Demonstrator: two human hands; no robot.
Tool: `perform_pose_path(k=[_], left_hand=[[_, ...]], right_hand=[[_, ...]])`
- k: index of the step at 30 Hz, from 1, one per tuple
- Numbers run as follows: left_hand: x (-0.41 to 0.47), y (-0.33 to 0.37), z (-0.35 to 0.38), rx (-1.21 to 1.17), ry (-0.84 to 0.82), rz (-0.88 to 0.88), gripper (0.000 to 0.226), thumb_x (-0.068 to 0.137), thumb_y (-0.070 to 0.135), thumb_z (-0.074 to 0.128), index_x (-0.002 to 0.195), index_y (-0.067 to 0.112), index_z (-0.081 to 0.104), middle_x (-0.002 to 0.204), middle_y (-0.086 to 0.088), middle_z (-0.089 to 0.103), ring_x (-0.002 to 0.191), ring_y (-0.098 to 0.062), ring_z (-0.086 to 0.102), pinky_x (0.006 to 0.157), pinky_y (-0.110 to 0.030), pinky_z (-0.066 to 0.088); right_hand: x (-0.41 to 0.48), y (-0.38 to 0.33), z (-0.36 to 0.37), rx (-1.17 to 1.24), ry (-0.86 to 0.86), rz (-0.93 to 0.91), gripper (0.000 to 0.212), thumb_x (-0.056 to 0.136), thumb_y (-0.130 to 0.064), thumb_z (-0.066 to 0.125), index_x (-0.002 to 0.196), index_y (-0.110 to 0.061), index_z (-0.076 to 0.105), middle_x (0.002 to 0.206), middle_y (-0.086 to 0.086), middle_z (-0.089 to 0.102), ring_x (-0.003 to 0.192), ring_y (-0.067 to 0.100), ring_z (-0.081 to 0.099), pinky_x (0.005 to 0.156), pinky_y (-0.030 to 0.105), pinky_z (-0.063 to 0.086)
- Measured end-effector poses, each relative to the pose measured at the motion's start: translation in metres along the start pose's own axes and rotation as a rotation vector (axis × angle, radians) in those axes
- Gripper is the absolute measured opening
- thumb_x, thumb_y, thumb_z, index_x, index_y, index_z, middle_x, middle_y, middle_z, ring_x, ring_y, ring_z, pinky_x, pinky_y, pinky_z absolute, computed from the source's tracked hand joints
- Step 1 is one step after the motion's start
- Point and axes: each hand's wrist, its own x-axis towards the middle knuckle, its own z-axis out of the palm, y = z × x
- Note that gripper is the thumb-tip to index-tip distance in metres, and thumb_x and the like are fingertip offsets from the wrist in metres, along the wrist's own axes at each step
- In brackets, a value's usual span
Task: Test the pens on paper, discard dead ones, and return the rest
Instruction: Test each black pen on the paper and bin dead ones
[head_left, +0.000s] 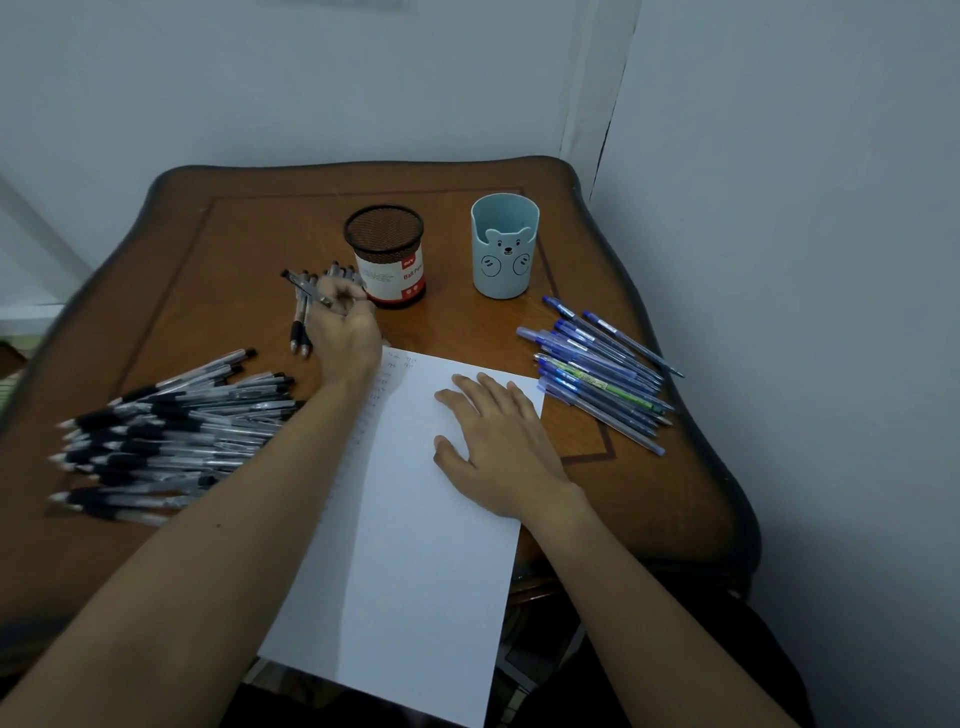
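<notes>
Your left hand (345, 325) has its fingers curled round a black pen (304, 285) just left of the mesh cup (385, 257); blur hides the exact grip. Your right hand (493, 441) lies flat, fingers straight, on the paper (415, 545) at the near centre of the table (234, 234). The black pen pile (171, 421) lies left; the blue pens (597, 374) lie right, near the bear cup (504, 249).

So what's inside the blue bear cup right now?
Nothing shows: no pen stands above the rim of the blue bear cup, and only its bare inner back wall is visible. Its front wall hides the bottom, so anything short lying down there cannot be seen.
</notes>
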Motion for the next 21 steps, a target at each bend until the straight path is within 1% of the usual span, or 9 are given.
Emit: perform_pose_path(k=[2, 4, 7, 10, 13, 15, 17, 19, 21], left_hand=[[-0.003, 0.005, 0.0, -0.061, 0.097, 0.008, 0.014, 0.092, 0.004, 0.047, 0.094, 0.018, 0.045, 0.077, 0.006, 0.052, 0.057, 0.003, 0.049, 0.059, -0.02, 0.043], [-0.002, 0.009, -0.004, 0.024, 0.133, 0.003, 0.008, 0.103, 0.022, 0.049, 0.104, 0.016, 0.044, 0.079, 0.01, 0.052, 0.061, 0.004, 0.05, 0.058, -0.015, 0.041], [0.009, 0.009, -0.017, 0.165, 0.099, -0.02, 0.028, 0.107, 0.041, 0.04, 0.103, 0.016, 0.053, 0.078, 0.009, 0.053, 0.065, -0.002, 0.048, 0.053, -0.013, 0.037], [0.023, 0.005, -0.033, 0.202, 0.003, -0.112, 0.037, 0.109, 0.039, 0.037, 0.107, 0.014, 0.064, 0.071, -0.002, 0.059, 0.057, -0.012, 0.053, 0.051, -0.024, 0.044], [0.031, 0.003, -0.051, 0.156, -0.067, -0.194, 0.028, 0.105, 0.034, 0.052, 0.122, 0.019, 0.068, 0.067, -0.003, 0.065, 0.056, -0.015, 0.06, 0.05, -0.029, 0.049], [0.035, 0.003, -0.06, 0.135, -0.068, -0.194, 0.031, 0.099, 0.034, 0.062, 0.127, 0.023, 0.069, 0.077, 0.0, 0.07, 0.063, -0.018, 0.062, 0.051, -0.028, 0.05], [0.042, 0.001, -0.066, 0.198, -0.044, -0.185, 0.035, 0.096, 0.037, 0.066, 0.129, 0.024, 0.068, 0.103, 0.0, 0.075, 0.083, -0.022, 0.068, 0.061, -0.03, 0.055], [0.049, -0.002, -0.069, 0.332, -0.016, -0.192, 0.041, 0.097, 0.042, 0.063, 0.131, 0.021, 0.066, 0.124, -0.003, 0.071, 0.113, -0.028, 0.066, 0.09, -0.038, 0.058], [0.052, 0.001, -0.069, 0.505, -0.04, -0.236, 0.043, 0.101, 0.039, 0.053, 0.134, 0.015, 0.064, 0.129, -0.011, 0.067, 0.118, -0.033, 0.061, 0.102, -0.046, 0.052]], right_hand=[[0.0, -0.001, 0.0, -0.001, 0.003, 0.004, 0.056, 0.101, -0.045, 0.039, 0.153, -0.026, 0.034, 0.164, -0.001, 0.024, 0.153, 0.018, 0.01, 0.123, 0.04, 0.001], [-0.001, -0.001, 0.001, 0.005, 0.007, 0.006, 0.055, 0.101, -0.045, 0.039, 0.152, -0.026, 0.034, 0.164, -0.001, 0.024, 0.153, 0.018, 0.011, 0.123, 0.04, 0.0], [0.0, 0.0, 0.001, 0.002, -0.004, 0.012, 0.056, 0.101, -0.046, 0.038, 0.153, -0.027, 0.033, 0.164, -0.002, 0.023, 0.153, 0.018, 0.01, 0.123, 0.04, -0.001], [0.0, -0.001, 0.001, -0.001, -0.006, 0.016, 0.056, 0.101, -0.047, 0.038, 0.153, -0.028, 0.033, 0.164, -0.003, 0.023, 0.153, 0.016, 0.01, 0.123, 0.039, -0.002], [0.001, -0.001, 0.001, 0.004, -0.006, 0.021, 0.056, 0.101, -0.047, 0.038, 0.153, -0.028, 0.033, 0.164, -0.004, 0.023, 0.153, 0.016, 0.009, 0.123, 0.039, -0.002], [0.0, -0.002, 0.001, 0.007, 0.001, 0.023, 0.055, 0.1, -0.047, 0.039, 0.152, -0.028, 0.033, 0.164, -0.004, 0.024, 0.153, 0.016, 0.01, 0.123, 0.038, -0.002], [-0.001, -0.002, 0.0, 0.008, 0.003, 0.024, 0.055, 0.1, -0.047, 0.039, 0.152, -0.028, 0.034, 0.163, -0.004, 0.025, 0.152, 0.015, 0.01, 0.123, 0.038, -0.002], [-0.001, -0.003, -0.001, 0.01, 0.0, 0.026, 0.055, 0.101, -0.046, 0.039, 0.152, -0.028, 0.034, 0.163, -0.004, 0.024, 0.153, 0.015, 0.01, 0.123, 0.038, -0.001], [-0.001, -0.004, -0.003, 0.01, -0.006, 0.027, 0.055, 0.101, -0.046, 0.039, 0.152, -0.028, 0.034, 0.164, -0.004, 0.024, 0.153, 0.015, 0.01, 0.124, 0.038, -0.001]])
